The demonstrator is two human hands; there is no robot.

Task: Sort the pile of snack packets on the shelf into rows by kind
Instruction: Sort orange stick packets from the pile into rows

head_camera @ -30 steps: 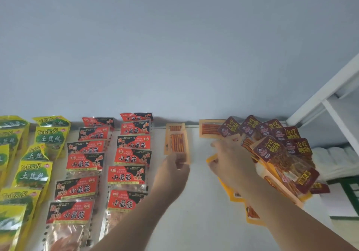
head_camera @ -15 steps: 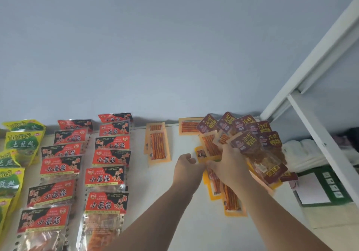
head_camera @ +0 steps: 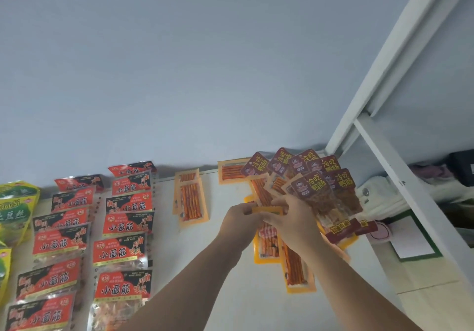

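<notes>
Swung back from the orange row (head_camera: 192,200), the left hand (head_camera: 238,219) now meets the right hand (head_camera: 295,224) over the pile (head_camera: 295,271) on the white shelf (head_camera: 243,300), both pinching a flat orange plastic stick-snack packet (head_camera: 266,210) held crosswise, that row lying leftward, nearer the left hand.

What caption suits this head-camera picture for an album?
Left hand and right hand hold an orange packet at the unsorted pile, beside sorted red rows on the shelf.
</notes>
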